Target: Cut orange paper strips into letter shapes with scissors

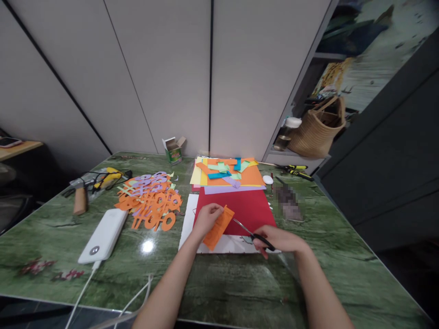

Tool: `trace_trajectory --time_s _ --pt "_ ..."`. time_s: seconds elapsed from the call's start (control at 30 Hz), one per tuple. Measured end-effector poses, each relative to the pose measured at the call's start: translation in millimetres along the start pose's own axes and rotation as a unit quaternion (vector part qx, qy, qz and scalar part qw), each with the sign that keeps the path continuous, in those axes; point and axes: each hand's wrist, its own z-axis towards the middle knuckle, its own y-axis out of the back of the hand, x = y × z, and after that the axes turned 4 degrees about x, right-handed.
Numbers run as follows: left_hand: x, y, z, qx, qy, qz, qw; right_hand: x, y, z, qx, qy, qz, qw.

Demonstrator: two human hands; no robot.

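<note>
My left hand [210, 220] pinches a folded strip of orange paper [220, 228] by its upper left side, above the red sheet [240, 205]. In my right hand [274, 240] is a pair of scissors [260, 238] with black handles, fingers wrapped around the loops. The blade tips point up and left, close to the right edge of the orange paper. Beneath the red sheet lies a white sheet [188, 224]. Farther back, orange, teal, green and purple paper scraps [222, 168] rest on a stack of coloured paper [254, 178].
At left is a heap of orange and purple paper cutouts [154, 201], beside a white power bank [104, 235] with a cable. Behind them lie a yellow-handled tool [109, 176] and a small green box [173, 151]. Yellow-black pliers [297, 171] and a white oval object [268, 180] are at right.
</note>
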Motion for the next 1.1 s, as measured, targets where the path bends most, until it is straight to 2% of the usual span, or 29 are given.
trace_trajectory --time_s 0.07,0.13,0.2,0.3,0.33,0.5,0.67,0.83,0.87,0.9,0.93,1.0,1.03,1.07,1.1 --pt "-1 1.6 0 0.003 0.007 -0.019 1.000 -2 4 -5 0.016 0.027 0.021 0.999" --pt "-5 2.0 -3 0.022 0.014 -0.028 0.999 -3 6 -7 -0.012 0.066 0.053 0.996" --pt "-10 0.8 -7 0.068 0.018 -0.020 0.997 -2 5 -2 -0.080 0.082 0.085 0.990" --pt "-18 -3.3 -15 0.180 0.013 0.005 0.984 3 -1 14 -0.214 0.079 0.106 0.968" --pt "-19 -5.1 -18 0.212 0.009 0.012 0.977 4 -5 20 -0.233 0.082 0.112 0.962" --pt "-18 -11.4 -22 0.300 -0.007 0.031 0.954 1 -18 42 -0.194 0.072 0.148 0.967" --pt "-15 -9.2 -21 0.312 -0.014 0.048 0.949 -7 -20 46 -0.170 0.056 0.140 0.974" --pt "-16 -10.3 -21 0.333 -0.020 0.067 0.940 -6 -21 44 -0.117 0.064 0.144 0.981" --pt "-17 -11.1 -21 0.328 -0.027 0.072 0.942 -5 -22 44 -0.115 0.066 0.148 0.980" --pt "-19 -11.8 -22 0.300 -0.040 0.082 0.949 -5 -22 44 -0.123 0.069 0.152 0.978" --pt "-21 -12.1 -22 0.244 -0.060 0.101 0.963 -6 -22 45 -0.142 0.072 0.157 0.975" --pt "-26 -11.7 -22 0.060 -0.108 0.158 0.980 -7 -20 48 -0.201 0.076 0.157 0.964" --pt "-28 -11.1 -22 -0.037 -0.123 0.186 0.974 -8 -18 49 -0.240 0.078 0.151 0.956" --pt "-29 -10.4 -21 -0.102 -0.124 0.204 0.966 -9 -16 50 -0.281 0.080 0.142 0.946" --pt "-29 -10.1 -21 -0.130 -0.114 0.208 0.963 -11 -15 51 -0.321 0.083 0.133 0.934"
